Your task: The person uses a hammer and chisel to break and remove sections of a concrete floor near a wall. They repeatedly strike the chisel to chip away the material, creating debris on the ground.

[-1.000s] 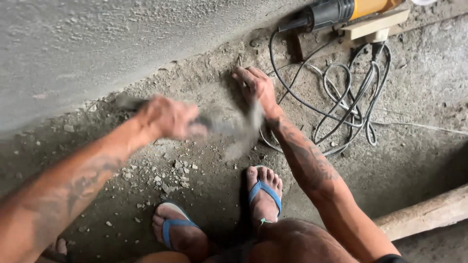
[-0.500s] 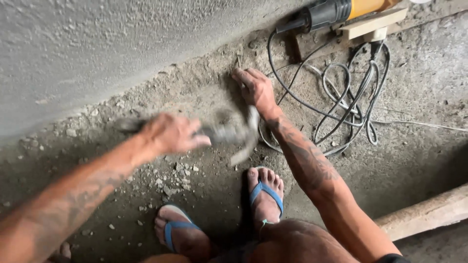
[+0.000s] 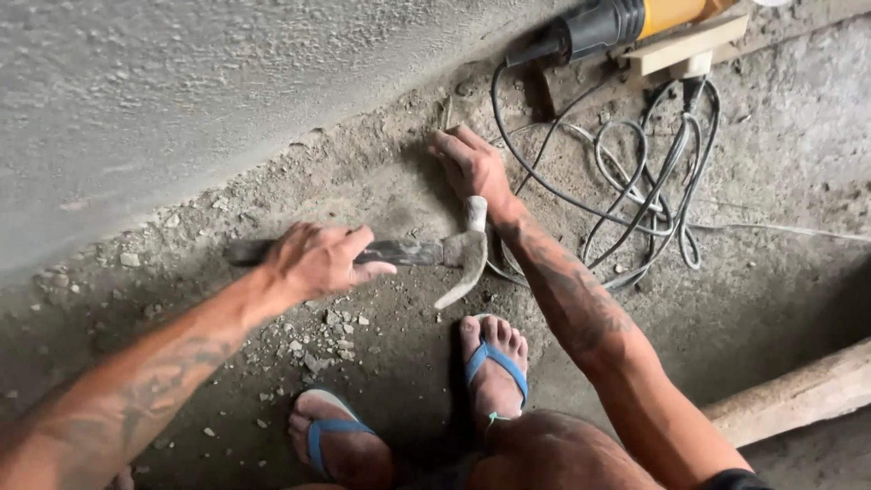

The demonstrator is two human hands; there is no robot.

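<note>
Hammer [image 3: 454, 254] lowered (left hand [image 3: 318, 259] gripping), right hand [image 3: 472, 168] floored.

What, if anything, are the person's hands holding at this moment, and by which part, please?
The left hand grips a claw hammer by its handle. The right hand rests near the foot of the wall; whether it holds anything cannot be told.

Hidden and cut-off parts at the foot of the wall

The left hand [image 3: 313, 259] covers the middle of the hammer [image 3: 426, 252] handle. The right hand [image 3: 472, 163] hides whatever it presses on. The yellow power tool [image 3: 626, 23] runs off the top edge; the wooden plank [image 3: 798, 392] off the right.
</note>
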